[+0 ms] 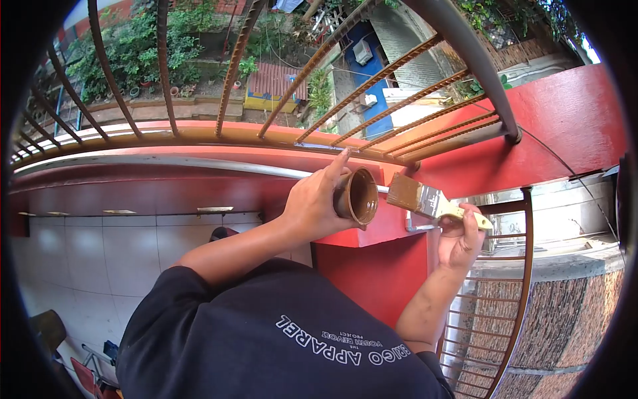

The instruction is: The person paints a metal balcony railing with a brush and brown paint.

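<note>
Here you are at the red ledge [382, 229]. Your left hand [311, 207] is right above it, fingers wrapped shut around a small paint cup [359, 196], index finger stretched up past the rim. The cup is tipped on its side, mouth facing the brush, with brown paint coating the inside and smeared over the outside. It looks light, but it is open-topped and slick with wet paint. Hold it around the body as you do now, because at that tilt any loose paint can run to the lip.

Just off the ledge's right corner, your right hand [462, 243] holds the flat paintbrush [422, 198], fingers closed on the pale wooden handle. Its head points back toward the cup, close to it but not touching. A metal ferrule sits in the middle, and the broad bristles are dark brown and loaded. The handle is stiff and the tip soft and floppy. The bare wood below the ferrule is the dry, clean place to grip.

Above the ledge, the railing bars [372, 83] fan out, brown with rust or paint, I can't tell which. A grey pipe [166, 161] runs along to the ledge's left.
</note>
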